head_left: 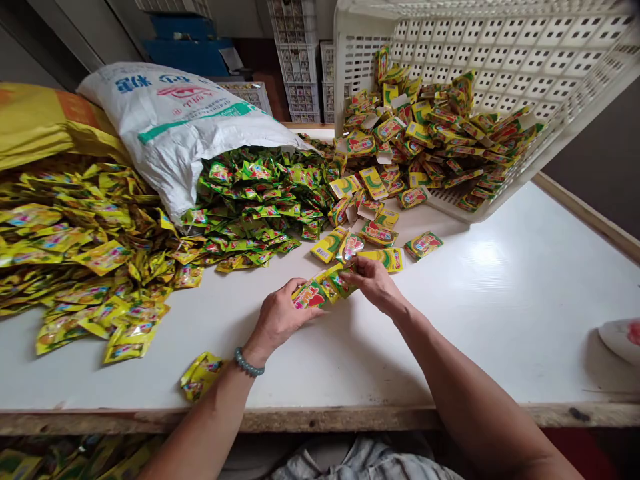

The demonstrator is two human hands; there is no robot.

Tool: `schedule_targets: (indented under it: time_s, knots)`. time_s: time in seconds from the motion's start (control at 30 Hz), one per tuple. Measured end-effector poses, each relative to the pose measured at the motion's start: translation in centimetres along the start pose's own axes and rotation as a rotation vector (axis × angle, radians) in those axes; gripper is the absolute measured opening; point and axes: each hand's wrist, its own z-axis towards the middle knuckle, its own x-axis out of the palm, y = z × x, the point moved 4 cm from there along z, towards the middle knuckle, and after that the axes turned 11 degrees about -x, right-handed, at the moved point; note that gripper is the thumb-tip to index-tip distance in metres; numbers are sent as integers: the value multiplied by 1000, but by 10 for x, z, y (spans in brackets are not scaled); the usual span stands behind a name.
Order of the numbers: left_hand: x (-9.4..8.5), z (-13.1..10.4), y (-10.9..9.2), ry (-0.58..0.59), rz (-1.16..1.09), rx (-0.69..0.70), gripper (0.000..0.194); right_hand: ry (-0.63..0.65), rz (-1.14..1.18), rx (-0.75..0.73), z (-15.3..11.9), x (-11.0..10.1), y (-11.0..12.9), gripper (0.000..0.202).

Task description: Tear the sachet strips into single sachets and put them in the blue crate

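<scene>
My left hand (281, 315), with a bead bracelet on the wrist, is closed around a small yellow and green printed box (309, 295). My right hand (374, 283) pinches a shiny green and yellow sachet (342, 283) at the right end of that box. Whether the sachet is partly inside the box, I cannot tell. Just beyond my fingers lie several similar small boxes (328, 245), some with end flaps up. A lone yellow sachet (201, 375) rests beside my left forearm.
A white perforated crate (505, 63) lies tipped toward me, small boxes (425, 127) spilling out. Left of it are heaps of green sachets (260, 193) and yellow sachets (95, 247), a white woven sack (175, 120) and a yellow bag (40, 127). The white table (480, 320) has a wooden front edge.
</scene>
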Motion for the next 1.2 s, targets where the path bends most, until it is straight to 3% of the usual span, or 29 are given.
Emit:
schedule_targets:
  time_s: [0.23,0.57,0.63,0.73,0.87,1.07,1.2]
  knots:
    - [8,-1,-2,321,-544,-40,53,16,-351,-99,-1,-1,15,16]
    - [13,-10,-7,566,-783,-225,46,20,-343,-192,-8,11,34,15]
    - [12,-10,-6,549,-841,-276,45,51,-347,-183,-9,14,34,15]
    - [9,-7,-1,428,-907,-327,48,47,-359,-121,-10,14,31,15]
    - [8,-5,1,313,-861,-255,47,35,-358,-41,-10,13,27,14]
    - [17,-7,-2,432,-786,-221,54,17,-469,-67,-11,21,25,19]
    - [17,-3,1,368,-789,-242,55,49,-483,-91,-15,33,28,6]
